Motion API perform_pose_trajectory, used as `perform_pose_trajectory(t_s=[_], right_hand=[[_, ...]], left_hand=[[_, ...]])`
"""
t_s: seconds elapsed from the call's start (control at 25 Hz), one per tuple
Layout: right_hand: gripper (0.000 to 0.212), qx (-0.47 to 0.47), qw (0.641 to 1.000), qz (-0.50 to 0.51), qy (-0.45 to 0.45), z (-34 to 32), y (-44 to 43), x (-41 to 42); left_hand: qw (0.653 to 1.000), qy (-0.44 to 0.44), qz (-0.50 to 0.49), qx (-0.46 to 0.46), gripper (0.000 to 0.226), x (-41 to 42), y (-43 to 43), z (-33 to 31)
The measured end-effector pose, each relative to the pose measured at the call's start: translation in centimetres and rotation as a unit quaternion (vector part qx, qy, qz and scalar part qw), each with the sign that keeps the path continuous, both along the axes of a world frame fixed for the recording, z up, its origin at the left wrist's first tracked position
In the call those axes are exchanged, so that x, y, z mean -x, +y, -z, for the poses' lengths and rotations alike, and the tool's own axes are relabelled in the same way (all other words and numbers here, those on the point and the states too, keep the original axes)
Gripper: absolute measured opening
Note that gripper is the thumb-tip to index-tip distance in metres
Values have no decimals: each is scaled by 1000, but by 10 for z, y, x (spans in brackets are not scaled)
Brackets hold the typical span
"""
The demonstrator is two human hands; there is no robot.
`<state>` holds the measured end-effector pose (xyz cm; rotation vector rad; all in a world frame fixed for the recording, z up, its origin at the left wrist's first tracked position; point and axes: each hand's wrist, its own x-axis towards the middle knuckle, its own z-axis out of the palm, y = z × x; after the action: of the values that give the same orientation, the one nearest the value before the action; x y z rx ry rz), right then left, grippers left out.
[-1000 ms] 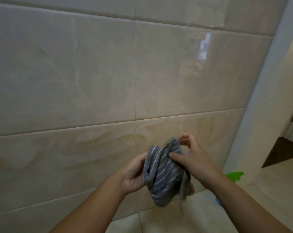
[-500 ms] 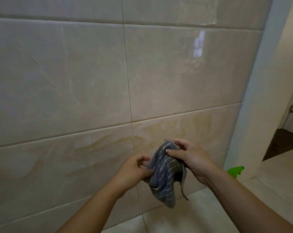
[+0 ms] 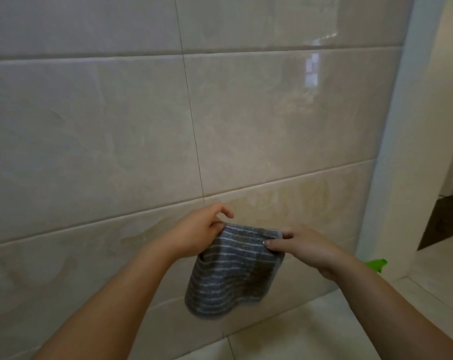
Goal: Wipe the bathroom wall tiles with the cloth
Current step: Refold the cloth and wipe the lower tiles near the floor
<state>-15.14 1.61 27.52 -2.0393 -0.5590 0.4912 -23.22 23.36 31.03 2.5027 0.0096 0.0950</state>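
Note:
A grey cloth with thin white stripes [image 3: 230, 279] hangs spread between both hands, low in the view and in front of the wall. My left hand [image 3: 196, 235] pinches its upper left corner. My right hand [image 3: 306, 245] pinches its upper right edge between thumb and fingers. The cloth's lower part droops in a fold. Behind it stand large glossy beige wall tiles [image 3: 103, 139] with dark grout lines. Whether the cloth touches the tiles I cannot tell.
A white door frame [image 3: 396, 152] bounds the tiled wall on the right, with a doorway beyond it. A bright green object [image 3: 377, 265] lies on the floor by the frame, partly hidden by my right forearm. Pale floor tiles [image 3: 311, 333] run along the bottom.
The cloth was bunched up between my hands. My hands have drawn apart and pulled it out flat, so it now hangs spread between them.

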Motion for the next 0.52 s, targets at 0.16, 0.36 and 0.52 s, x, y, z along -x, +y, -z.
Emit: perform_pose_trajectory(t_s=[0.16,0.36,0.52], right_hand=[[12,-49,998,41,-17,-2,1,-1],[38,-139,988,67,7,6,5,-3],[66,-222,973,-28,48,4,6,-9]], left_hand=[[1000,-4,4,1,23,-8,-9,-24],[999,22,42,8,27,-27,-20,-45],[985,131,107,-22,32,-44,-26,-76]])
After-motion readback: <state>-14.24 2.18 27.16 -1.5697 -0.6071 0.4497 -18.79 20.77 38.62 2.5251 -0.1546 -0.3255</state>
